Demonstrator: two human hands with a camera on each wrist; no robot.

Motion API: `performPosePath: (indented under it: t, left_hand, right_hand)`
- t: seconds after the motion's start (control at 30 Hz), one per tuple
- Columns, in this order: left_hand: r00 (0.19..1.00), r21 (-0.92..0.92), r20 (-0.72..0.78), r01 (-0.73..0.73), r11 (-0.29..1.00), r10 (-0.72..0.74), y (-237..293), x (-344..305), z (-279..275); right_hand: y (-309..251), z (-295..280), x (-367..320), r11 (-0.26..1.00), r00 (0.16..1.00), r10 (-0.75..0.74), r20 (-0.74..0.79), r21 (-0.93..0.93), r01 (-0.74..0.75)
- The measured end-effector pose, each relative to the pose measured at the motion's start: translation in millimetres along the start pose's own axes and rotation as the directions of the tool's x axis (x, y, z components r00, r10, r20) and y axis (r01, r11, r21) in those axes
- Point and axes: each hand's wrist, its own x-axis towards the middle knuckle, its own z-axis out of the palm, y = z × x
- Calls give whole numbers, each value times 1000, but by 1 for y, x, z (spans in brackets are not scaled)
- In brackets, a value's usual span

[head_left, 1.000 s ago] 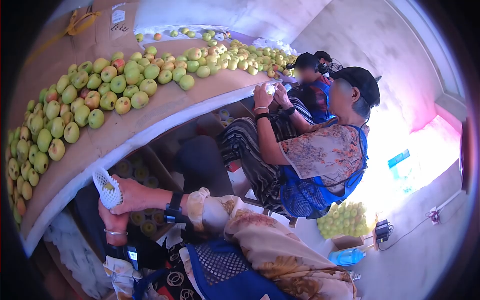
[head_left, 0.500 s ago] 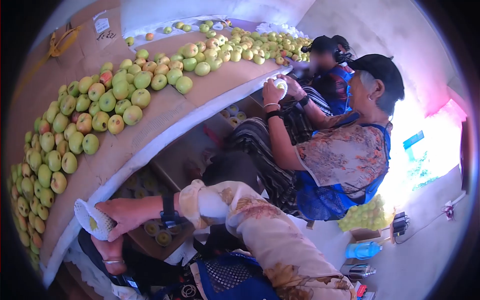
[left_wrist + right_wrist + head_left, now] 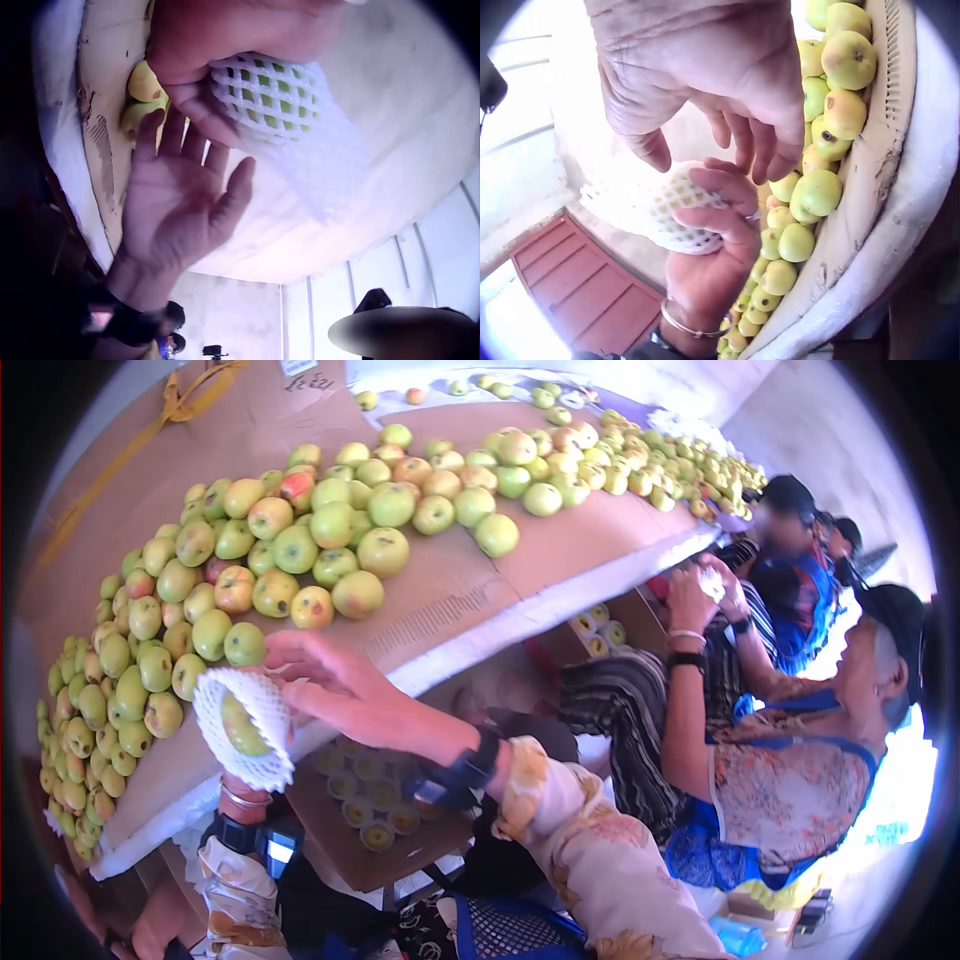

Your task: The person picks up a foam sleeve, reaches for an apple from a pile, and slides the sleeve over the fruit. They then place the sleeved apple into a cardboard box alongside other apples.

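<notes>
A green apple in a white foam net sleeve [image 3: 243,728] is held up by my left hand [image 3: 716,259], whose fingers curl round it. The head view mostly hides that hand behind the fruit, above a silver bangle [image 3: 694,326]. The sleeve's loose end sticks out past the apple. My right hand [image 3: 335,690] is beside the sleeve with fingers spread and holding nothing. In the left wrist view, its palm [image 3: 180,199] faces the camera close to the left hand. Both hands are at the edge of a cardboard-covered table [image 3: 430,625], near the heaped loose apples [image 3: 295,550].
Below the table edge stands a cardboard box [image 3: 345,850] of apples in rows, with another box of apples [image 3: 597,630] farther along. A seated person [image 3: 790,780] at the right handles a white-wrapped item; others sit beyond. A yellow strap [image 3: 185,400] lies at the back.
My right hand has let go of the sleeved apple and opened beside it. The left hand keeps hold and has risen. The head view has shifted, bringing the apple heap closer.
</notes>
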Motion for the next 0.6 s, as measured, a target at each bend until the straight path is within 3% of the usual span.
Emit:
performPosePath:
  t: [0.03,0.07,0.1,0.13,0.17,0.2,0.23,0.3,0.33,0.37,0.43,0.53,0.6]
  left_hand:
    - [1000,143,-1,-27,989,27,-1,1,-3]
    - [1000,162,-17,-22,987,25,-5,3,-5]
    - [997,-164,-50,54,985,-63,-5,0,-4]
    - [985,-477,-82,94,874,-151,-5,-3,-2]
    - [935,-401,-281,89,912,-215,-7,-5,-3]
    - [959,-525,-210,52,850,-189,2,-3,9]
    - [950,-585,-238,26,811,-202,6,-4,13]
    - [989,-471,-130,-5,882,-64,12,2,5]
    - [974,-478,-207,-15,878,-97,14,1,7]
    - [871,-529,-434,-38,848,-232,19,8,20]
    - [905,-544,-372,-33,839,-205,14,5,9]
    - [905,-543,-362,-9,839,-224,17,8,4]
    - [898,-500,-370,25,865,-240,22,10,9]
  right_hand:
    - [-6,0,3,999,999,30,-12,-42,-31]
    - [-12,0,4,994,998,62,-27,-85,-64]
    - [-15,-2,5,987,994,97,-43,-122,-102]
    - [-13,-5,6,959,992,90,-86,-262,-110]
    - [-7,-6,9,949,989,21,-148,-310,-67]
    - [2,-6,15,939,981,-41,-189,-342,-27]
    - [3,-6,21,952,978,-86,-191,-305,24]
    - [-2,1,29,987,964,-101,-246,-148,66]
    - [-5,4,32,985,960,-141,-242,-128,112]
    - [-5,9,33,976,949,-196,-245,-139,166]
    - [-5,18,32,944,907,-321,-273,-174,282]
    - [-12,15,31,716,850,-522,71,-506,482]
    - [-24,26,32,560,864,-484,141,-709,430]
